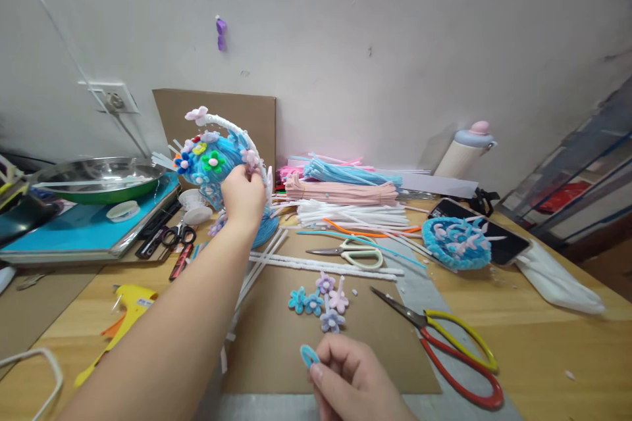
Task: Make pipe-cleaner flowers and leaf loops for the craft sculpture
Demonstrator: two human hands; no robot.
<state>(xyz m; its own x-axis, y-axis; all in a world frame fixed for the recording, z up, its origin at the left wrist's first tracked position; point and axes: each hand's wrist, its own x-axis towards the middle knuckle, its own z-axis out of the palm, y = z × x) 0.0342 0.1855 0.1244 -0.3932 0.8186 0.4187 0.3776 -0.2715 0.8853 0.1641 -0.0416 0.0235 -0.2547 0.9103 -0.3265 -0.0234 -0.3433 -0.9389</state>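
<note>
My left hand [245,196] reaches forward, its fingers closed at the side of a blue pipe-cleaner craft [220,185] covered with small flowers, just below a pink flower [251,158]. A white arched strip runs over the craft's top. Part of the craft is hidden behind my hand. Low in the view, my right hand [353,378] pinches a small light-blue pipe-cleaner loop [309,356] between thumb and forefinger. Beyond that loop, several pipe-cleaner flowers [332,322] in blue, lilac and pink lie on a brown board [276,358].
Red-and-yellow scissors [424,322] lie at right; pale-handled scissors [363,255] lie farther back. Bundles of pipe cleaners [343,192] line the wall. A yellow glue gun [129,316] rests at left, near a metal pan [99,177]. A blue fuzzy disc [457,243] sits by a phone [506,243].
</note>
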